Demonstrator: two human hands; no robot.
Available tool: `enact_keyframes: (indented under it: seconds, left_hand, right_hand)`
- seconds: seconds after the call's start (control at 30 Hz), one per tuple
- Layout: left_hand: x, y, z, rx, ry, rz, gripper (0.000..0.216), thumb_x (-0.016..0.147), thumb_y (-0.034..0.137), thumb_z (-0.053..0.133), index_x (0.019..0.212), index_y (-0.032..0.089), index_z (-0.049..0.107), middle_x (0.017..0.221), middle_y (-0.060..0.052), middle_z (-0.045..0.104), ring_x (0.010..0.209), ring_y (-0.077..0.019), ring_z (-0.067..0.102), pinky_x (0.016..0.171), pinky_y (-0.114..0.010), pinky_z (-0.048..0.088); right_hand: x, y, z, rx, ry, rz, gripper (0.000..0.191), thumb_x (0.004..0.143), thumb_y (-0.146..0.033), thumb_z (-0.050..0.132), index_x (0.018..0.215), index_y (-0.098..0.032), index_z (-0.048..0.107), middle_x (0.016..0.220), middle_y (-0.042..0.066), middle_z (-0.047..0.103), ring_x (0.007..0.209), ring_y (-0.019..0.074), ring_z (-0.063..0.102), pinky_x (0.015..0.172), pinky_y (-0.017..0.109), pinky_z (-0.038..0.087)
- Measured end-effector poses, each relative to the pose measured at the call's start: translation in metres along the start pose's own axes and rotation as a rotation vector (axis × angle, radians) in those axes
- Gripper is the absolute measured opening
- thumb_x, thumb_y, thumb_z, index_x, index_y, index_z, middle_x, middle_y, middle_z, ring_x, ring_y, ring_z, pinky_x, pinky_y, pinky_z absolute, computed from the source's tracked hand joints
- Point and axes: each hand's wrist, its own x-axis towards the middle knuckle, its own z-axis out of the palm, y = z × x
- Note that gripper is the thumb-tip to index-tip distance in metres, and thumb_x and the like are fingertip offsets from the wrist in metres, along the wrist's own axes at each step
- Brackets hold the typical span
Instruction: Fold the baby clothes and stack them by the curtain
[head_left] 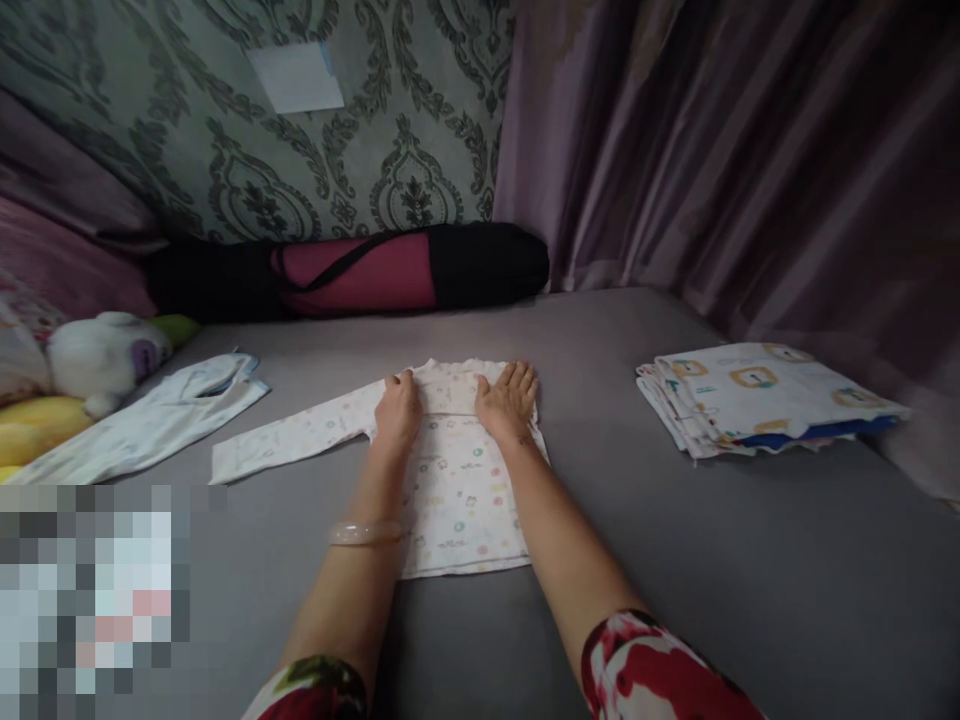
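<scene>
A small white long-sleeved shirt with a pastel print lies on the grey bed surface, its hem towards me. One sleeve stretches out to the left; on the right no sleeve sticks out, and a fold of cloth runs across the upper chest. My left hand is closed on the shirt at the left shoulder, where the sleeve begins. Flat on the upper right side of the shirt rests my right hand, fingers stretched out and thumb apart.
A stack of folded printed clothes sits to the right. On the left lie another pale garment and a white plush toy. A long black and pink bag lies along the patterned wall. Purple curtains hang at the right.
</scene>
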Motion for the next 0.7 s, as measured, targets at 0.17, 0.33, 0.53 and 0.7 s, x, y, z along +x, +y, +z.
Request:
enact_keyframes:
  seconds: [0.17,0.33,0.53,0.7]
  left_hand:
    - [-0.003,0.004,-0.014,0.022,-0.038,-0.058,0.03,0.094,0.019,0.033,0.118,0.014,0.05,0.115,-0.019,0.052,0.093,-0.0273,0.063,0.073,-0.036,0.05]
    - [-0.003,0.007,-0.032,0.024,-0.015,-0.087,0.03,0.091,0.019,0.039,0.117,0.013,0.052,0.114,-0.02,0.054,0.105,-0.031,0.059,0.08,-0.037,0.049]
    - [0.003,0.001,-0.029,-0.02,-0.031,-0.05,0.035,0.087,0.017,0.042,0.12,0.013,0.053,0.111,-0.02,0.06,0.109,-0.0301,0.059,0.084,-0.036,0.047]
    - [0.006,-0.007,-0.016,-0.059,-0.053,-0.04,0.033,0.088,0.022,0.041,0.116,0.015,0.058,0.109,-0.018,0.064,0.105,-0.0277,0.061,0.082,-0.033,0.047]
  right_hand:
    - [-0.001,-0.001,-0.009,0.023,0.0,-0.017,0.07,0.096,-0.044,0.035,0.144,0.007,0.029,0.152,0.027,0.023,0.141,0.0368,0.018,0.113,0.05,0.008]
    - [-0.017,-0.028,-0.02,0.081,-0.03,-0.275,0.064,0.098,-0.041,0.031,0.148,-0.001,0.025,0.156,0.02,0.017,0.144,0.0303,0.009,0.114,0.048,0.001]
    - [-0.039,-0.045,-0.01,0.098,-0.257,-0.554,0.054,0.099,-0.044,0.028,0.148,-0.022,0.032,0.158,0.01,0.019,0.145,0.0256,0.011,0.115,0.048,0.003]
    - [-0.039,-0.041,-0.005,0.077,-0.299,-0.577,0.053,0.099,-0.044,0.025,0.147,-0.024,0.035,0.157,0.01,0.023,0.145,0.0263,0.011,0.114,0.049,0.004]
